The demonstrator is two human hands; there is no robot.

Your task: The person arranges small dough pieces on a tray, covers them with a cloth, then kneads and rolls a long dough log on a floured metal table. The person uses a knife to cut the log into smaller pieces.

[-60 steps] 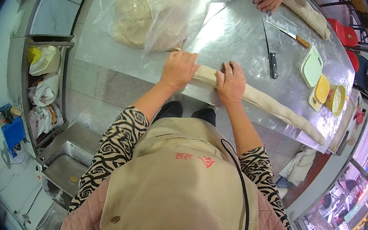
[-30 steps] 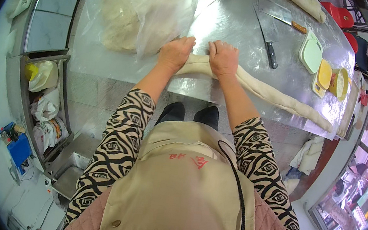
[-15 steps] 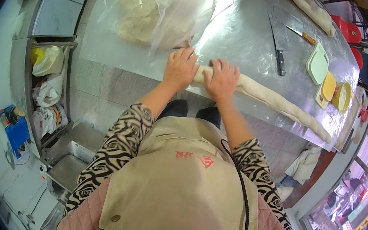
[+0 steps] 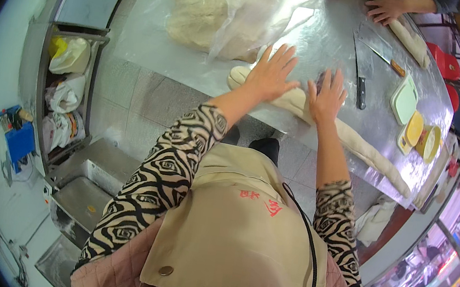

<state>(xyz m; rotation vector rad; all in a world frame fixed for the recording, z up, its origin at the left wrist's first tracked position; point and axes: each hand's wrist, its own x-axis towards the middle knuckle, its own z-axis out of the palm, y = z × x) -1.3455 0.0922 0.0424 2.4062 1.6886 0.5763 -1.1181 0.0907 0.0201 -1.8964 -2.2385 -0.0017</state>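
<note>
My left hand (image 4: 272, 74) is open, fingers spread, on or just over a long pale dough roll (image 4: 364, 151) near the table's front edge. My right hand (image 4: 325, 98) is open too, its fingers slightly blurred, beside it over the same roll; whether either touches the dough I cannot tell. The roll's rounded left end shows under my left forearm and hand, and its long part stretches diagonally down to the right. Behind my hands lies a large dough mass (image 4: 199, 19) under clear crumpled plastic on the metal table (image 4: 145, 41).
A black-handled knife (image 4: 361, 91) and a wooden-handled cleaver (image 4: 394, 65) lie behind my hands. At right are a green board-like item (image 4: 404, 99), a small scale (image 4: 412, 128) and a yellow tub (image 4: 430, 144). A co-worker's hand (image 4: 387, 9) rests by another dough roll (image 4: 412, 42).
My hands have opened, lifting or loosening from their grip on the roll, and shifted rightward in view. The view has shifted, and the co-worker's hand is in view again at top right.
</note>
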